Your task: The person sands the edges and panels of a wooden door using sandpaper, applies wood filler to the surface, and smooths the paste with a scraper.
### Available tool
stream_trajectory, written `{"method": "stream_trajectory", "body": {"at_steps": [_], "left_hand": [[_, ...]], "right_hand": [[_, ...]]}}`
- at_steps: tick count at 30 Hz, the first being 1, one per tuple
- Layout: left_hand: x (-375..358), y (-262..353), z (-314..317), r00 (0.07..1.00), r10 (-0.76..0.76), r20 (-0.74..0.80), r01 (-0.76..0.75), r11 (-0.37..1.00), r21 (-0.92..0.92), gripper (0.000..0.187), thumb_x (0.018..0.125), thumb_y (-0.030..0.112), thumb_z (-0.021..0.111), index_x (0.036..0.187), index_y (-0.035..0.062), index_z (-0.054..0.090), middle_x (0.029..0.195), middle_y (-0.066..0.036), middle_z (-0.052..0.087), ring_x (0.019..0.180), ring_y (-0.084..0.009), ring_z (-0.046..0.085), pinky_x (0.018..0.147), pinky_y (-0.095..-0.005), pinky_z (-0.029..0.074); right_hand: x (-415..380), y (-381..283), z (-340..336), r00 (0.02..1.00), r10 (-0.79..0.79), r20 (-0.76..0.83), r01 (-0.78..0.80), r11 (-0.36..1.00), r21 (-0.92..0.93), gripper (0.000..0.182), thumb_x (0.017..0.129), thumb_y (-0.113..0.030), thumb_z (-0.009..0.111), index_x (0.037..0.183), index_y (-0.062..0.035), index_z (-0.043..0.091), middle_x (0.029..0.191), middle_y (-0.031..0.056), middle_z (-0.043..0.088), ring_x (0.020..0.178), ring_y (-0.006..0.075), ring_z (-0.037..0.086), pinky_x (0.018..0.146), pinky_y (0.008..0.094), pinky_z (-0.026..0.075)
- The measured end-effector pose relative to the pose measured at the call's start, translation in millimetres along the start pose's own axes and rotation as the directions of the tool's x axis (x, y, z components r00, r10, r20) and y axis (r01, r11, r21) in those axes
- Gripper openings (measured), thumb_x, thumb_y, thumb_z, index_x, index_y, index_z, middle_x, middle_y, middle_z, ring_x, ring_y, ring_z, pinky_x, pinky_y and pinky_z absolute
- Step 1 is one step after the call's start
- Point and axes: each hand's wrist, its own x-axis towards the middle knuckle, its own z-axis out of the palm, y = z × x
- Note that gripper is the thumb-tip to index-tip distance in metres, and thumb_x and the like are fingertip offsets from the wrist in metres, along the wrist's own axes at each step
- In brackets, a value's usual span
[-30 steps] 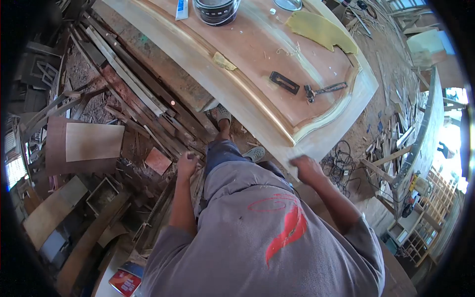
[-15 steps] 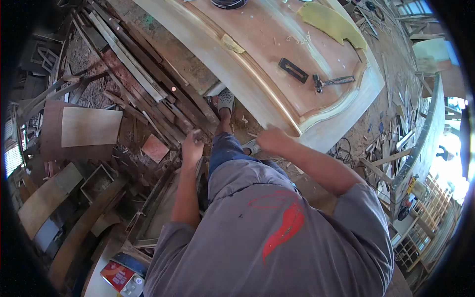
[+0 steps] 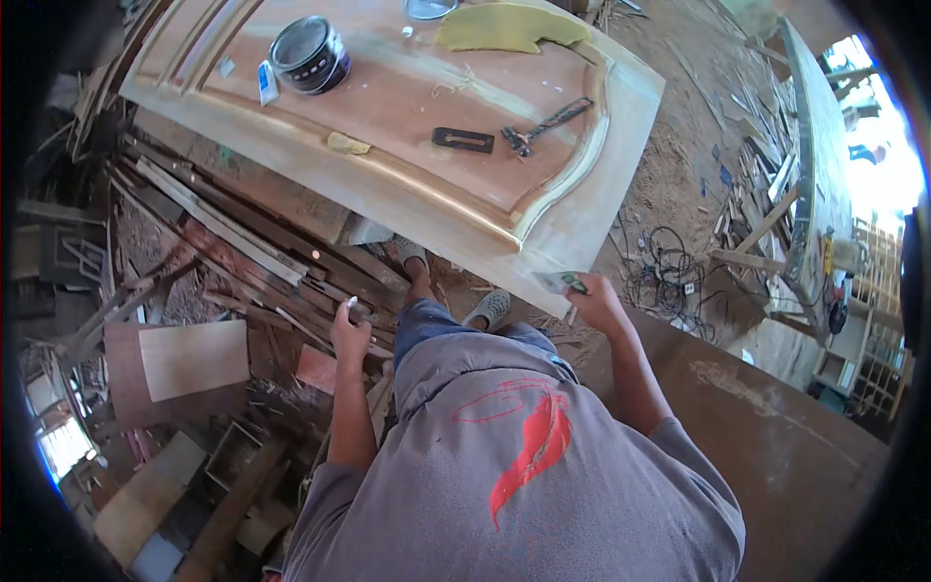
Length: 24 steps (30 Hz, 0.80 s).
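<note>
My right hand (image 3: 597,303) is closed on a putty knife (image 3: 561,282), its flat blade at the near corner of a pale wooden panel (image 3: 621,184). My left hand (image 3: 351,338) is closed in a pinch left of my legs, with a small pale and dark thing at its fingertips that I cannot make out. On the panel lie a black slotted block (image 3: 463,140), a dark metal tool (image 3: 545,127), a folded yellow sandpaper piece (image 3: 348,145) and a larger yellow sheet (image 3: 504,27). A dark can (image 3: 308,56) stands beside a tube (image 3: 268,83).
Long wood strips (image 3: 218,218) lie left of the panel. Tangled cables (image 3: 664,276) are on the floor at right, near a brown board (image 3: 766,407). A plywood piece (image 3: 194,359) lies at left. A person is partly visible in the bright area at far right.
The view has turned and shifted, bringing the can and tube fully into sight. My right hand has moved out to the panel's corner, where the putty knife now shows clearly.
</note>
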Motion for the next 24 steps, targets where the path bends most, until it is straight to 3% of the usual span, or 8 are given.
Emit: {"method": "stream_trajectory", "body": {"at_steps": [3, 5, 8, 14, 15, 18, 22, 24], "left_hand": [[12, 21, -1, 1.000, -0.003, 0.004, 0.004, 0.993, -0.122, 0.058, 0.077, 0.004, 0.068, 0.134, 0.0022, 0.063, 0.134, -0.025, 0.065, 0.115, -0.0354, 0.070, 0.099, -0.0428, 0.055], [19, 29, -6, 0.999, 0.024, 0.029, -0.021, 0.995, -0.101, 0.056, 0.079, 0.004, 0.072, 0.134, 0.0000, 0.062, 0.150, -0.026, 0.054, 0.117, -0.0328, 0.069, 0.102, -0.0426, 0.055], [41, 1, 4, 0.990, 0.142, -0.013, -0.142, 0.990, -0.023, 0.055, 0.085, 0.016, 0.078, 0.135, 0.0005, 0.062, 0.139, -0.026, 0.064, 0.110, -0.0322, 0.072, 0.096, -0.0420, 0.056], [82, 43, -28, 0.974, -0.111, 0.196, 0.065, 0.971, 0.230, 0.053, 0.093, 0.041, 0.076, 0.128, 0.0012, 0.067, 0.112, -0.023, 0.076, 0.102, -0.0377, 0.074, 0.088, -0.0434, 0.057], [83, 42, -23, 0.998, 0.070, 0.007, -0.070, 0.981, 0.183, 0.049, 0.095, 0.043, 0.074, 0.122, 0.0012, 0.071, 0.111, -0.023, 0.075, 0.104, -0.0409, 0.072, 0.089, -0.0470, 0.056], [119, 30, -31, 0.992, 0.101, -0.077, -0.089, 0.986, 0.142, 0.051, 0.095, 0.046, 0.073, 0.121, 0.0018, 0.072, 0.109, -0.023, 0.075, 0.105, -0.0429, 0.071, 0.089, -0.0495, 0.055], [183, 45, -75, 0.998, -0.031, 0.047, 0.012, 0.937, 0.349, 0.039, 0.105, 0.036, 0.060, 0.108, 0.0004, 0.076, 0.096, -0.022, 0.076, 0.091, -0.0404, 0.074, 0.080, -0.0499, 0.055], [225, 26, -81, 0.992, 0.030, -0.120, -0.002, 0.974, 0.228, 0.042, 0.109, 0.032, 0.053, 0.099, -0.0006, 0.078, 0.084, -0.021, 0.075, 0.080, -0.0393, 0.073, 0.075, -0.0487, 0.055]], "right_hand": [[-6, 26, -4, 0.982, 0.125, -0.144, -0.100, 0.981, 0.166, 0.016, 0.092, -0.013, 0.074, 0.101, -0.0002, 0.073, 0.074, -0.0033, 0.059, 0.071, 0.0068, 0.049, 0.064, 0.0297, 0.042], [-4, 31, 0, 0.972, 0.108, -0.210, -0.053, 0.967, 0.250, 0.017, 0.092, -0.013, 0.073, 0.102, 0.0001, 0.073, 0.076, -0.0021, 0.061, 0.071, 0.0073, 0.051, 0.065, 0.0302, 0.043], [4, 29, 6, 0.955, 0.054, -0.292, 0.008, 0.978, 0.207, 0.018, 0.092, -0.013, 0.073, 0.104, 0.0007, 0.073, 0.078, 0.0000, 0.065, 0.072, 0.0079, 0.054, 0.066, 0.0310, 0.046], [31, 3, 32, 0.874, 0.150, -0.462, -0.080, 0.982, 0.168, 0.023, 0.092, -0.017, 0.072, 0.106, 0.0012, 0.074, 0.079, 0.0106, 0.072, 0.074, 0.0168, 0.065, 0.070, 0.0364, 0.051], [37, -3, 39, 0.845, 0.187, -0.501, -0.100, 0.976, 0.195, 0.023, 0.092, -0.018, 0.072, 0.106, 0.0012, 0.074, 0.079, 0.0127, 0.072, 0.074, 0.0190, 0.067, 0.070, 0.0375, 0.052], [51, -28, 62, 0.791, 0.267, -0.551, -0.206, 0.963, 0.171, 0.025, 0.092, -0.020, 0.073, 0.104, 0.0015, 0.074, 0.079, 0.0161, 0.072, 0.074, 0.0218, 0.068, 0.070, 0.0389, 0.052], [59, -45, 90, 0.780, 0.371, -0.505, -0.320, 0.929, 0.188, 0.025, 0.092, -0.020, 0.074, 0.104, 0.0015, 0.073, 0.081, 0.0138, 0.074, 0.076, 0.0168, 0.067, 0.071, 0.0363, 0.052], [55, -46, 92, 0.722, 0.398, -0.566, -0.174, 0.896, 0.408, 0.018, 0.095, -0.014, 0.073, 0.105, 0.0004, 0.075, 0.086, 0.0045, 0.075, 0.080, 0.0121, 0.066, 0.074, 0.0317, 0.052]]}}
